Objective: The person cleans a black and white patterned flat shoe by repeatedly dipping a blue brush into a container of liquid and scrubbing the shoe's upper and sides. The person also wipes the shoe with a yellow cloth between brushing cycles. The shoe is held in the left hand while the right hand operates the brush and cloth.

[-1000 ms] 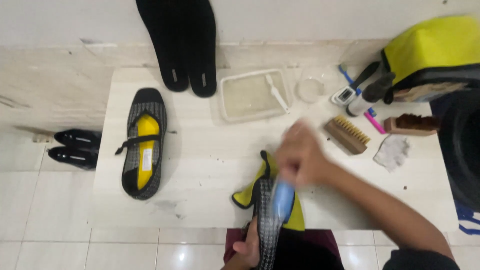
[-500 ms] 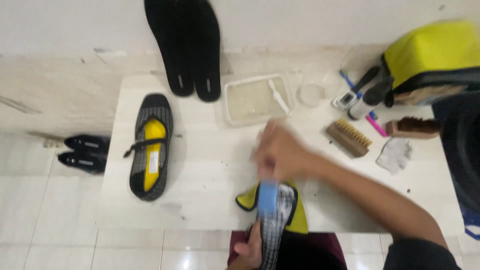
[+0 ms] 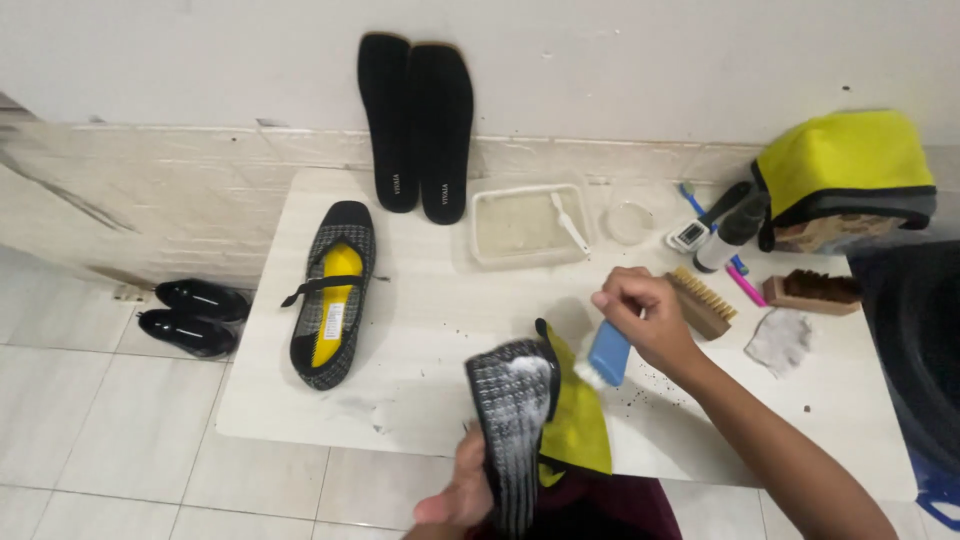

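My left hand [image 3: 460,493] grips a checkered black-and-white shoe [image 3: 512,420] from below, its toe pointing up with white foam on it. A yellow cloth [image 3: 574,418] lies under the shoe. My right hand [image 3: 645,316] holds a blue brush [image 3: 606,355], its bristles just right of the shoe's toe. The matching shoe [image 3: 331,292], with a yellow insole and a black strap, lies on the white table [image 3: 430,330] to the left.
Two black insoles [image 3: 420,125] lean on the wall. At the back stand a clear tub of water with a white brush [image 3: 530,225], a round lid [image 3: 630,221], a spray bottle [image 3: 730,235], two wooden brushes [image 3: 703,302] [image 3: 810,290], a crumpled cloth [image 3: 782,340] and a yellow bag [image 3: 845,180]. Black shoes [image 3: 192,315] sit on the floor.
My right hand has drawn the blue brush off the shoe to its right. The shoe's toe has tipped up, showing foam. The view has shifted down and right.
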